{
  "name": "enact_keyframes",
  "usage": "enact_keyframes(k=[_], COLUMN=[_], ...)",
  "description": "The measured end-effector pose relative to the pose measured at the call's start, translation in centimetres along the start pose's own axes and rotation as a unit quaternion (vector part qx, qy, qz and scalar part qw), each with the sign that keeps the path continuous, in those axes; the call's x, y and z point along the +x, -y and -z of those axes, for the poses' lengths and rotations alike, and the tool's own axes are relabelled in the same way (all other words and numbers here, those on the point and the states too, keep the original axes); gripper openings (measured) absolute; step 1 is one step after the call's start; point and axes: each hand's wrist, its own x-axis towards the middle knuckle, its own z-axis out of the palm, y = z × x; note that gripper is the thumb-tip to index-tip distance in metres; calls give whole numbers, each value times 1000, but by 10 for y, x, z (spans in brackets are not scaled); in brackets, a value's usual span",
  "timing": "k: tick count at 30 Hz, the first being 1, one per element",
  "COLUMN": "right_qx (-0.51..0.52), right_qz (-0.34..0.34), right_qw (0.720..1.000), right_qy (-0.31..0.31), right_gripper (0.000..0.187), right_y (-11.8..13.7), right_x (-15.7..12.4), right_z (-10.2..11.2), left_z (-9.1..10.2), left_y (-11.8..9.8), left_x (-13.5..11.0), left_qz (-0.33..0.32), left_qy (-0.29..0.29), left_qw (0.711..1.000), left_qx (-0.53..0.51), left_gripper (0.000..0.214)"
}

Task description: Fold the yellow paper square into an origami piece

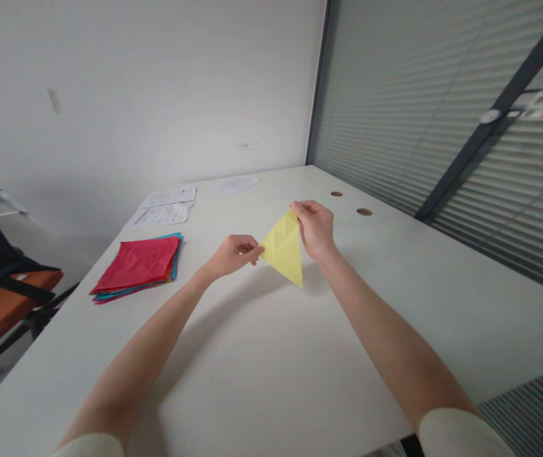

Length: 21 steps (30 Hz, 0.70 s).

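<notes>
Yellow paper (283, 246), folded to a triangle with creases across its face, is held up above the broad white counter (271, 381), its lowest tip hanging down between the forearms. On the counter's left side lies a stack of coloured sheets (135, 263), red on top, with printed pages (164, 214) beyond it. The yellow piece looks light, thin and fairly crisp, likely to crumple or tear under a hard tug; its corners seem the best hold, gently pinched. The left hand (235, 255) has its fingers closed on the left corner; the right hand (316, 230) grasps the top one.
</notes>
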Motion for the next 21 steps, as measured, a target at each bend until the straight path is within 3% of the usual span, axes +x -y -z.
enact_keyframes(k=[7, 10, 13, 18, 21], right_qx=[-113, -128, -132, -129, -126], right_qz=[40, 37, 30, -10, -66], right_qw=[988, 986, 986, 985, 977], right_qy=[92, 99, 100, 110, 158], right_gripper=[22, 23, 23, 31, 41], right_y=[7, 10, 10, 6, 7], right_x=[-16, -17, -14, -14, -17], right_z=[-12, -12, -11, -11, -11], left_z=[-11, -13, -10, -7, -6], left_y=[-2, -6, -9, -4, 3], left_x=[0, -3, -5, -2, 1], left_qz=[32, 60, 47, -37, -33], left_qy=[-4, 28, 34, -12, -96], left_qw=[999, 998, 997, 984, 980], left_qx=[-3, -21, 40, 176, 169], left_gripper=[47, 50, 50, 56, 58])
